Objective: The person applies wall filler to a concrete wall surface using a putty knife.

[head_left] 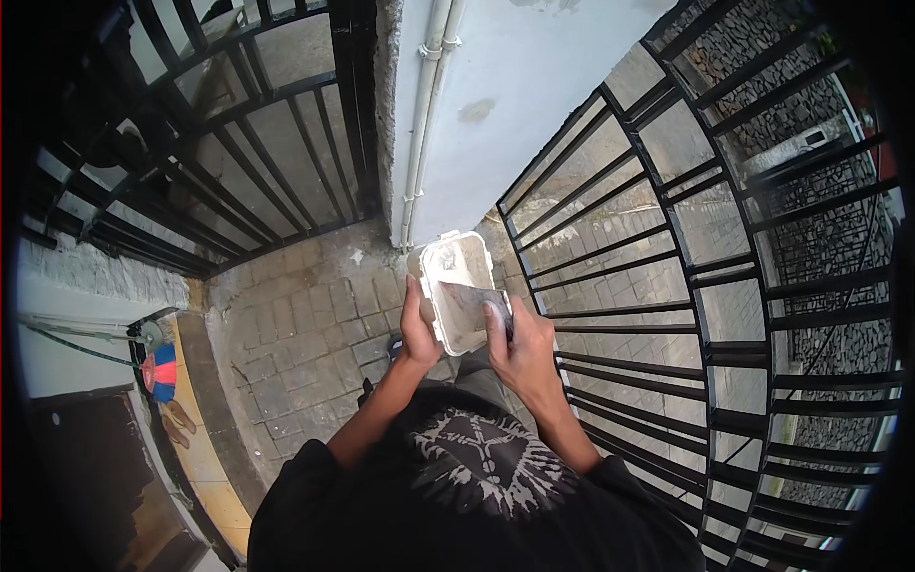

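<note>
tub [463, 339] of pale plastic sits between the two hands, held up over the paving [295, 334]. the left hand [417, 329] is clamped on its near left side, most of the fingers hidden behind the wall; the right hand [524, 345] pinches a grey, flat scraper [463, 300], thumb on top, and slants it across the opening toward the left hand. whether the blade touches the floor of the tub, i cannot tell.

the step in hand looks like working up paste with the blade. to do it well, i'd keep the left grip firm and the tub level, lay the edge nearly flat, draw it in along the floor from beyond the hands, then wipe any excess on the rim. a light thumb should keep the blade from flexing and flicking paste.

as for contents, the tub has white residue [444, 255] at the end beyond the hands, and a thin greyish film toward the near end; its depth doesn't show.
</note>
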A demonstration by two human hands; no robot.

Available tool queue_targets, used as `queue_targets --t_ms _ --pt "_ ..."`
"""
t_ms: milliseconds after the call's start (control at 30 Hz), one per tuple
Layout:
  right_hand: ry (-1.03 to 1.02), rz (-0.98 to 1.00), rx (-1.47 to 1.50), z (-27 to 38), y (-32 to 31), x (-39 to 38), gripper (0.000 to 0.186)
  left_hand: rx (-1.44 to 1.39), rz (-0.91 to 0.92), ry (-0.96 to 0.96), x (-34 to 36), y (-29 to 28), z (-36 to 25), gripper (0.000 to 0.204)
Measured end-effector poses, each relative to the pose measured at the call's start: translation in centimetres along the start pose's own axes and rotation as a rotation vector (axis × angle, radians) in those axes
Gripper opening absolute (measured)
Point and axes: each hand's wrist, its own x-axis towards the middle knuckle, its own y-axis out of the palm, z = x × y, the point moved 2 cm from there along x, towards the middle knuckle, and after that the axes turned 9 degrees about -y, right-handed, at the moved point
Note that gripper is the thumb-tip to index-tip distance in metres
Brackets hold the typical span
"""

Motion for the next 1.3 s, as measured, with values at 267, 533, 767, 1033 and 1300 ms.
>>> queue_targets --t_ms 267,533,767,1033,1300 --pt "-0.075 0.055 -0.071 -0.5 -0.4 -0.3 0.010 -0.052 -0.025 -0.021 0.1 -1.2 0.4 0.057" --pt "-0.073 -0.006 -0.059 -0.2 -0.7 0.0 0.012 -0.056 0.045 -0.036 0.4 -0.7 0.2 0.060" --pt "0.009 0.049 -0.071 -0.4 -0.8 0.4 0.009 -0.032 0.010 -0.050 0.9 -0.9 0.5 0.059" --pt "0.047 -0.036 -0.114 -2.7 0.2 -0.6 0.010 0.059 -0.047 0.006 0.8 -0.6 1.2 0.060" --pt "-0.046 -0.024 -0.048 0.8 -1.2 0.3 0.010 0.000 -0.058 0.014 1.4 -2.0 1.7 0.057"
